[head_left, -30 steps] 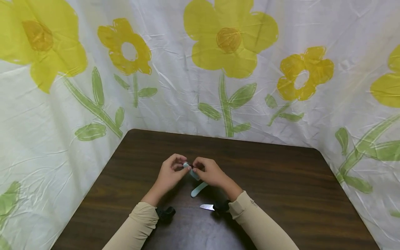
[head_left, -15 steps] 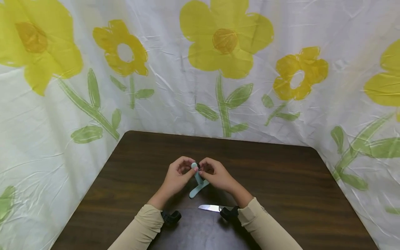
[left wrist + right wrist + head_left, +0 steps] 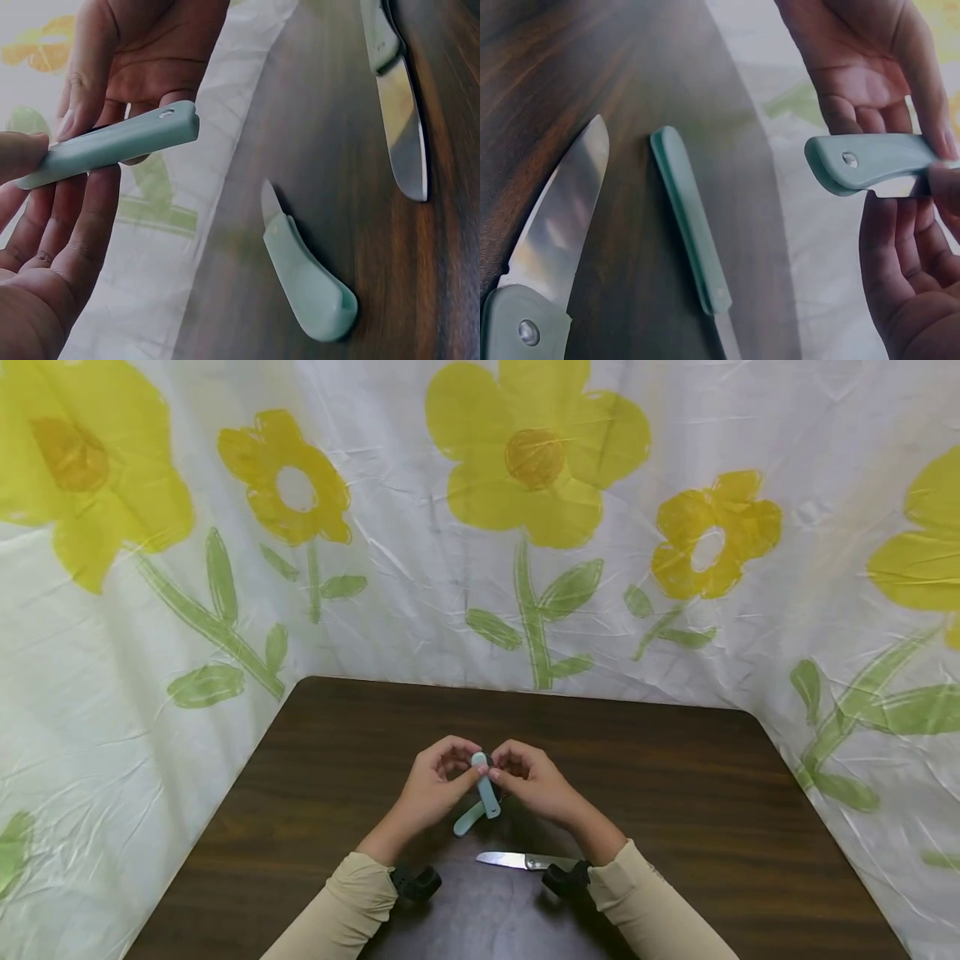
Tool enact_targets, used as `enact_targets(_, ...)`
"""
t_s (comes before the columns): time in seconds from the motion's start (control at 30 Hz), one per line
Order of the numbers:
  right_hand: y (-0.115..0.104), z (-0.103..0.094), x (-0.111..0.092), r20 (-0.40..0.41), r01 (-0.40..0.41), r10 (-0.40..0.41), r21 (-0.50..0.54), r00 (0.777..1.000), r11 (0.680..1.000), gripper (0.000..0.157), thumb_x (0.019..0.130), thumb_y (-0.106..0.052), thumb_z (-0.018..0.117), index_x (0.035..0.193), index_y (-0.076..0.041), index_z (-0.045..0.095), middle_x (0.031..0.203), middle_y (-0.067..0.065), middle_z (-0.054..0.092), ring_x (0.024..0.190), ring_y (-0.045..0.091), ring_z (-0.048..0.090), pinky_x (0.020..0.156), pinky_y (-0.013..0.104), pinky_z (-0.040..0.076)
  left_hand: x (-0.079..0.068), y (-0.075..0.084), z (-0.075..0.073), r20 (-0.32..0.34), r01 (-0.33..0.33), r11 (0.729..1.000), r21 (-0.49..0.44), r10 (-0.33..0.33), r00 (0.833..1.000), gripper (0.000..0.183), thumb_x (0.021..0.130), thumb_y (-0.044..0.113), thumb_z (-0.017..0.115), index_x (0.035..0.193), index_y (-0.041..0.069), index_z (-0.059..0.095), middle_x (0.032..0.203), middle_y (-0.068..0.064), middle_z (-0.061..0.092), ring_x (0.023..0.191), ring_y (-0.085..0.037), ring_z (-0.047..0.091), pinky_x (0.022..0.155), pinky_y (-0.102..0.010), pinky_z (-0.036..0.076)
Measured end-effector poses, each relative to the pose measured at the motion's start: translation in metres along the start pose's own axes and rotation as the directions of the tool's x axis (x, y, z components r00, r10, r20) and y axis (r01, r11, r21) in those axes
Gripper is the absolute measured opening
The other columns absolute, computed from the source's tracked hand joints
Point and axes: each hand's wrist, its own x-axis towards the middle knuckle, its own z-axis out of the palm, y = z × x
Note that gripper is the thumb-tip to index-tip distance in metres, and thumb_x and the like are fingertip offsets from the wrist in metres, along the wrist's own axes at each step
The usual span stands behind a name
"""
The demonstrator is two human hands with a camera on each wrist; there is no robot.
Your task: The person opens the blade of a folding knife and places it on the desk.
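Observation:
Both hands hold a folding knife with a mint-green handle (image 3: 488,797) above the table. My left hand (image 3: 433,783) pinches it with the thumb on top and curled fingers beneath. My right hand (image 3: 538,783) pinches the same knife near its far end; in the right wrist view a strip of blade (image 3: 895,186) shows beside the handle, mostly tucked in. Below the hands lies a second mint-handled knife (image 3: 307,281) with its blade out. A third knife (image 3: 504,859), blade out and pointing left, lies nearer the body beside the right wrist.
The dark wooden table (image 3: 360,718) extends around the hands. A white curtain with yellow flowers (image 3: 405,610) hangs behind and at both sides. Black wrist cameras (image 3: 417,884) sit low over the tabletop, the right one close to the third knife's handle.
The held knife has turned to a more upright line in the head view, showing more of its handle. Both hands have shifted slightly right, and the third knife's handle is more visible.

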Motion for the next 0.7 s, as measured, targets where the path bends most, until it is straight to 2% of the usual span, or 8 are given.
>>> enact_targets(0.13,-0.003,-0.003,-0.003,-0.005,-0.009,0.009,0.003,1.000,1.000,0.013,0.107,-0.008,0.063,0.116,0.001,0.064,0.111,0.019,0.069,0.099,0.025,0.070,0.085,0.050,0.062,0.001,0.006,0.004,0.008,0.000,1.000,-0.006,0.000,1.000,0.020,0.098,0.004,0.075,0.117,0.002,0.069,0.111,-0.021,0.069,0.092,-0.020,0.068,0.074,-0.031,0.062)
enact_targets(0.2,-0.003,-0.004,-0.006,-0.014,0.000,0.000,0.003,1.000,1.000,0.013,0.107,-0.006,0.062,0.116,0.002,0.063,0.111,0.020,0.068,0.100,0.026,0.070,0.086,0.046,0.061,0.001,0.007,0.006,0.011,-0.005,1.000,-0.006,0.006,1.000,0.019,0.099,0.004,0.074,0.117,0.002,0.068,0.110,-0.021,0.069,0.092,-0.020,0.069,0.076,-0.032,0.062)
enact_targets(0.27,-0.003,-0.005,-0.009,-0.025,0.012,-0.012,0.001,1.000,1.000,0.013,0.107,-0.005,0.062,0.116,0.003,0.062,0.111,0.020,0.067,0.100,0.029,0.069,0.085,0.040,0.060,0.001,0.008,0.009,0.012,-0.020,1.000,-0.005,0.020,1.000,0.019,0.099,0.003,0.074,0.116,0.001,0.068,0.110,-0.021,0.070,0.092,-0.018,0.069,0.076,-0.028,0.060)
enact_targets(0.5,-0.005,-0.005,-0.016,-0.066,0.015,-0.015,0.003,0.998,1.000,0.013,0.106,-0.006,0.063,0.115,0.003,0.061,0.108,0.020,0.066,0.094,0.027,0.069,0.082,0.035,0.059,0.001,0.010,0.015,0.005,-0.020,1.000,-0.003,0.020,1.000,0.018,0.098,0.002,0.074,0.115,0.001,0.067,0.108,-0.020,0.070,0.091,-0.016,0.070,0.078,-0.027,0.060)
enact_targets(0.7,-0.007,-0.006,-0.018,-0.131,0.025,-0.021,0.034,0.991,0.999,0.013,0.106,-0.004,0.062,0.115,0.005,0.059,0.104,0.018,0.065,0.089,0.022,0.066,0.078,0.035,0.060,0.003,0.014,0.018,-0.008,-0.030,0.998,-0.051,0.030,1.000,0.019,0.098,0.000,0.073,0.115,-0.002,0.065,0.105,-0.023,0.068,0.087,-0.016,0.070,0.072,-0.036,0.064)
